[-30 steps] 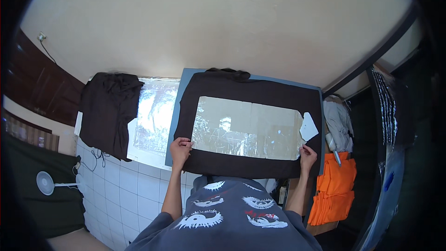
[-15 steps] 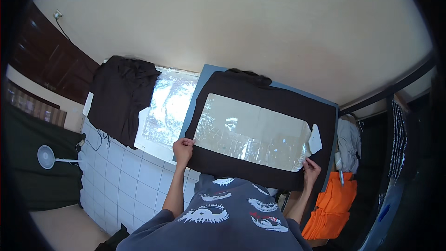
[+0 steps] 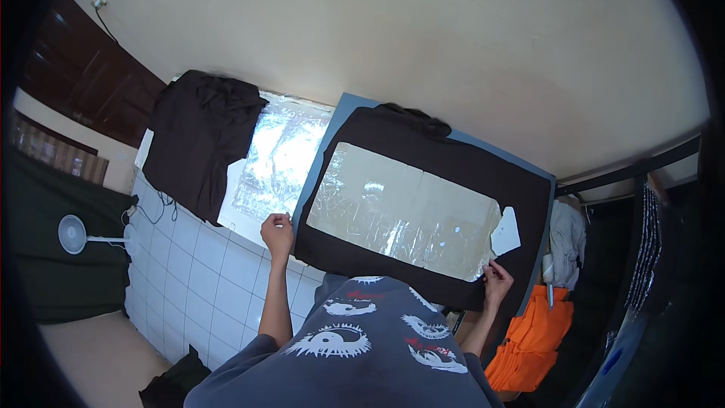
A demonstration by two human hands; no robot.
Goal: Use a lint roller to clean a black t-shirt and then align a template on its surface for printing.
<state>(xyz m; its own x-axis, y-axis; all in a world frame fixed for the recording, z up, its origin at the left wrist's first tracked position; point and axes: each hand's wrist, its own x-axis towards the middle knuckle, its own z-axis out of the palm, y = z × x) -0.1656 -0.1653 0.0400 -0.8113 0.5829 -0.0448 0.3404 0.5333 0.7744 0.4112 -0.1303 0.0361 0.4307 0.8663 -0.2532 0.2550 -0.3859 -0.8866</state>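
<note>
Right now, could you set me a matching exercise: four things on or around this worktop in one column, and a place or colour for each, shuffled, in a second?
Things
1. dark garment
2. clear film sheet
3. white fan
4. orange cloth pile

Places and colours
A. stands on the floor far to the person's left
B. lies on top of the spread garment
C. lies spread flat on the blue board, left hand and right hand at its near corners
D. sits below the worktop's right end

Pairs: 1-C, 2-B, 3-A, 4-D
</note>
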